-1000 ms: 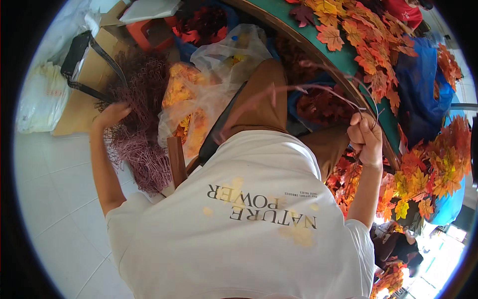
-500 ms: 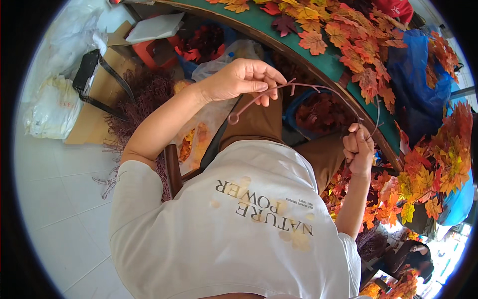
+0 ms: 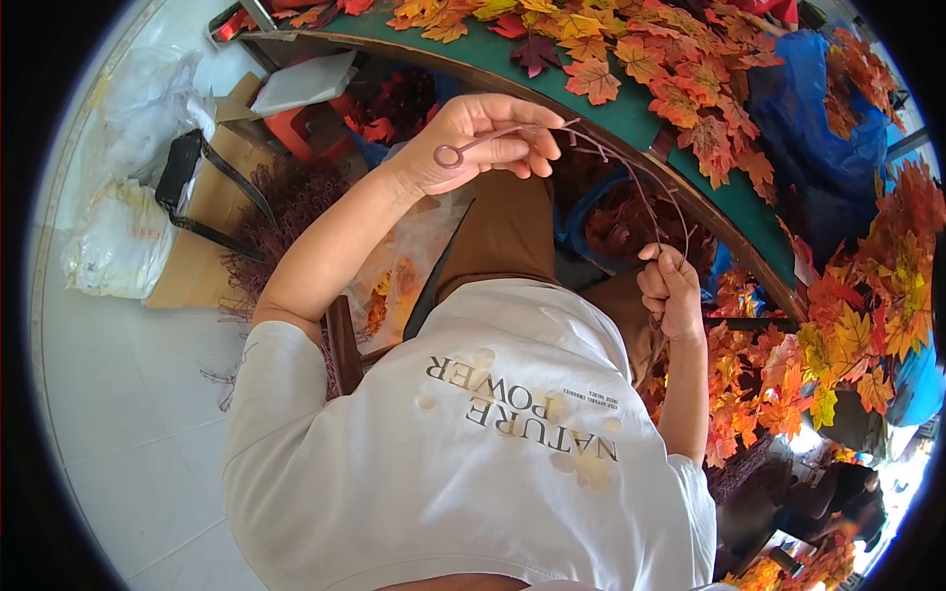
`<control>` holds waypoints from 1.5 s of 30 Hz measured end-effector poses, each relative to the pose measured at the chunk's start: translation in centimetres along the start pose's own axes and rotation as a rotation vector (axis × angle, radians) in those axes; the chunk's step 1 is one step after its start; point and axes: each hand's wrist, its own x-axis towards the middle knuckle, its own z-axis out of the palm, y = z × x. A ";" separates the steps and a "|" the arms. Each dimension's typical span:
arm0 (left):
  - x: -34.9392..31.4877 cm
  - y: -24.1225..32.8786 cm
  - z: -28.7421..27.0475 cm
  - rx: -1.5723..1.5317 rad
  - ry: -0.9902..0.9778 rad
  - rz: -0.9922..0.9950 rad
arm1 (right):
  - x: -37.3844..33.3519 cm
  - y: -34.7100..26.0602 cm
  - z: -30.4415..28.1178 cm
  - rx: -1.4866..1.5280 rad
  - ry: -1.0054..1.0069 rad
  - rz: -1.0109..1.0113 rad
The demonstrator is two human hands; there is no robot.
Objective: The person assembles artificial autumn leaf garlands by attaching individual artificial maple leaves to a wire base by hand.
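Since the ring-ended artificial twig [image 3: 602, 150], gripped by left hand [image 3: 455, 122] and right hand [image 3: 672, 292], looks light and springy, its bare shank [image 3: 483, 141] is best pinched.

Craft workshop: artificial maple leaves [image 3: 690, 84] heaped across a green worktop [image 3: 627, 116], a leaf-filled blue bag [image 3: 581, 212] below its near edge, piled purplish stems [image 3: 286, 212] toward its left corner.
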 end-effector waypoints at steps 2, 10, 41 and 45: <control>-0.3 -0.4 -1.1 0.100 -0.056 -0.004 | 0.2 0.2 -0.7 -0.037 -0.054 0.024; -3.9 -2.6 -7.5 1.085 -0.422 -0.833 | 1.4 0.3 -0.1 -0.490 0.167 -0.488; 4.8 -9.2 7.5 -0.197 0.074 0.060 | 6.9 -2.7 4.2 -0.360 0.244 -0.436; 4.2 -9.1 6.7 -0.230 0.112 0.044 | 7.9 -2.3 6.4 -0.327 0.163 -0.396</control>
